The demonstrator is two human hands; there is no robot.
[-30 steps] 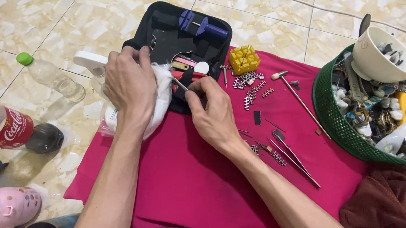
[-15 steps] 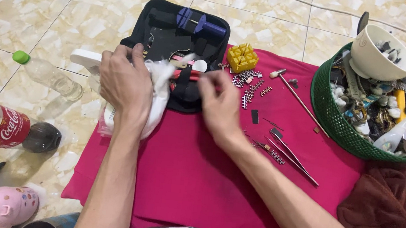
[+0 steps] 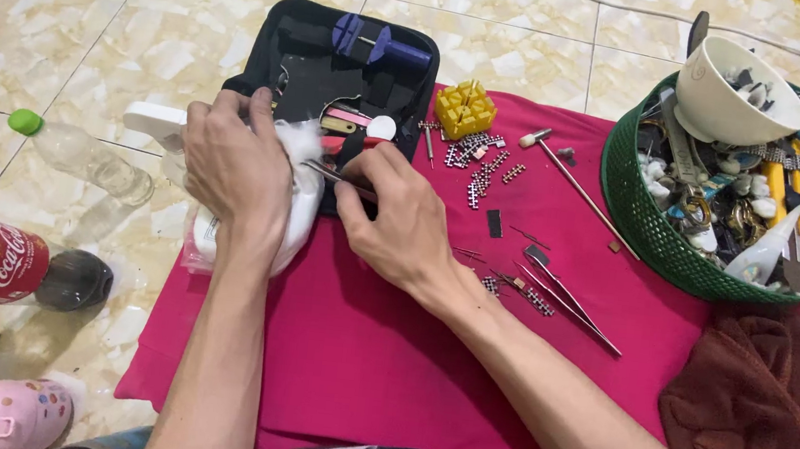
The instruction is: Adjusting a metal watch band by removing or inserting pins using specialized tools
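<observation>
Tweezers (image 3: 340,179) pinched in the right hand (image 3: 400,220), over the pink cloth (image 3: 357,349).
Long axis runs sideways, tip pointing left into the white cotton wad (image 3: 299,194) that the left hand (image 3: 233,162) has clenched.

Left hand (image 3: 233,162) grips white cotton (image 3: 302,199) at the near left corner of the black case (image 3: 338,60). Right hand (image 3: 400,220) just right of it, fingers (image 3: 356,188) pinching a thin metal tool (image 3: 331,174) whose tip touches the cotton. Both over the pink cloth (image 3: 357,349). Yellow block (image 3: 465,109) right of the case; green basket (image 3: 656,242) far right of it.
</observation>
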